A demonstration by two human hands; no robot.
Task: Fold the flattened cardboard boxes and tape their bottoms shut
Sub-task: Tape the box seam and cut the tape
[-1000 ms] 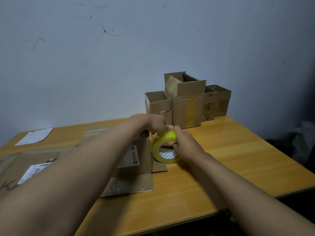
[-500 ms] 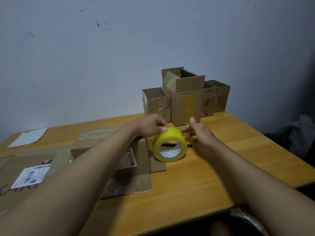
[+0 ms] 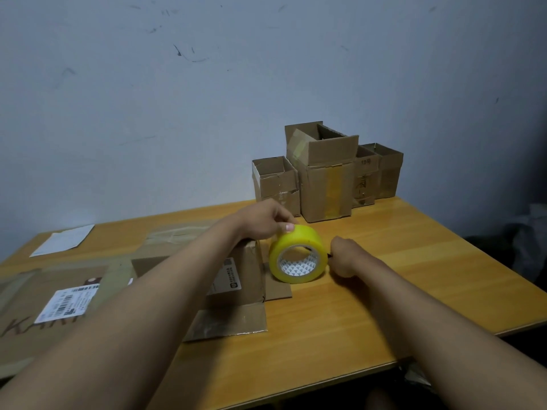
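On table — left hand (image 3: 266,218) gripping tape roll (image 3: 299,253)

A yellow tape roll (image 3: 298,253) stands on edge beside flattened cardboard boxes (image 3: 233,279) on the table.

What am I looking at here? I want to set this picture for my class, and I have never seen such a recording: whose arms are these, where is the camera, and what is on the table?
There is no machine: a person works with bare hands, and a camera worn on the head looks forward and down, so both arms reach in from below. The left hand holds a yellow roll of tape standing on edge, fingers on its top. The right hand is curled beside the roll, with something thin and dark at it; what it is cannot be told. On the wooden table lie flattened cardboard boxes with shipping labels and a white sheet of paper. Folded boxes stand against the wall.
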